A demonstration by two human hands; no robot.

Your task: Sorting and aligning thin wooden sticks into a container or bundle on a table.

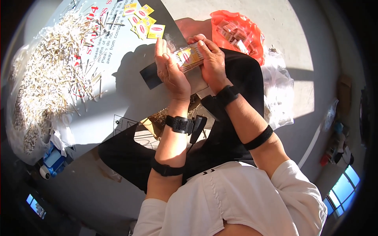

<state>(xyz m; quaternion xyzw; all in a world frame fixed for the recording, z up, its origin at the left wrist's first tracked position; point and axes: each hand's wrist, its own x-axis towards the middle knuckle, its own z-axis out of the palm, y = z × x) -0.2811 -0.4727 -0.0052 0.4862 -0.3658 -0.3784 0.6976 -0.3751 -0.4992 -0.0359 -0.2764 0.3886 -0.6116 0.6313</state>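
A small clear pack of cotton swabs (pixel 190 58) with a yellow and white label card is held level between my two hands, above the grey board's edge. My left hand (pixel 171 74) presses its left end with palm and thumb, the fingers stretched upward. Around the right end close the thumb and fingers of my right hand (pixel 213 63). Just beyond my left fingertips, several yellow and white label cards (pixel 156 31) lie loosely overlapped on the board. A large heap of loose cotton swabs (pixel 51 67) spreads over the left side, partly in a clear plastic bag.
The printed grey board (pixel 94 126) reaches to my knees. Right of my hands stands a red plastic bag (pixel 256 31) containing several filled packs. A clear plastic bag (pixel 278 88) lies beside my right leg. A blue object (pixel 55 159) sits below the board's left corner.
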